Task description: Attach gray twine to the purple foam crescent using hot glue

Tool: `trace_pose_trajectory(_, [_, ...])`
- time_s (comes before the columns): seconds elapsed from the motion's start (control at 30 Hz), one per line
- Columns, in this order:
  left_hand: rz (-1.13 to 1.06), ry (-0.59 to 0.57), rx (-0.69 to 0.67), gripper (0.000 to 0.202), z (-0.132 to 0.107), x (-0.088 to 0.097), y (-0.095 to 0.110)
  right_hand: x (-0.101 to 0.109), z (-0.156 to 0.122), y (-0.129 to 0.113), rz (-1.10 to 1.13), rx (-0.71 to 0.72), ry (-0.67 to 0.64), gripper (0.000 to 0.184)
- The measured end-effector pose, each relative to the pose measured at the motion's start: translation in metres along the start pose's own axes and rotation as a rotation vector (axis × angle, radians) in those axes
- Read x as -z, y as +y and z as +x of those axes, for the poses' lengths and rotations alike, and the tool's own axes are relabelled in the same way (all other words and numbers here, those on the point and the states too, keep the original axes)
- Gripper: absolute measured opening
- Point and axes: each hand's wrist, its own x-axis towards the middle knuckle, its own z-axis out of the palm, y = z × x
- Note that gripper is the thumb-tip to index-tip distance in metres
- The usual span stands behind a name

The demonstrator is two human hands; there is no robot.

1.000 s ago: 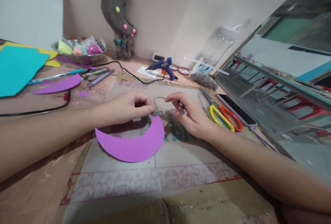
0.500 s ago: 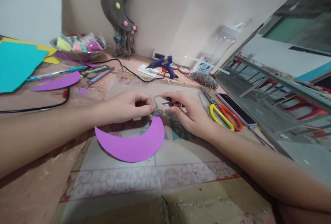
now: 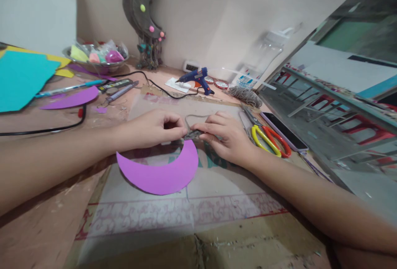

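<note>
A purple paper crescent (image 3: pixel 164 176) lies over the board, its upper right tip wrapped in grey cord (image 3: pixel 190 118). My left hand (image 3: pixel 161 127) is closed in a pinch at that wrapped tip. From there the cord loops up and runs right toward my right hand (image 3: pixel 226 134). That hand is closed on small thread snips (image 3: pixel 196 133), whose blades lie against the wrapped tip. My right fingers cover most of the snips' handle.
Scissors (image 3: pixel 268 138) and a phone (image 3: pixel 285 131) lie to the right. Behind are a blue glue gun (image 3: pixel 195 78), a grey cord bundle (image 3: pixel 245 96) and a bowl (image 3: pixel 96 65) of packets. A finished-looking grey moon (image 3: pixel 139 10) hangs at the wall. Turquoise sheets (image 3: pixel 25 78) lie left.
My right hand has moved the snips left and slightly down, from beside the cord loop to the crescent's wrapped tip. The left hand keeps its pinch.
</note>
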Motion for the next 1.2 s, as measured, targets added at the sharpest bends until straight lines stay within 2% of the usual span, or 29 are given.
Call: trace_pose_trajectory(1.2, [0.022,-0.01,-0.004,0.019,-0.0003,0.0015,0.0001,-0.0012,0.0002,0.0005,-0.07,0.008,-0.047,0.028])
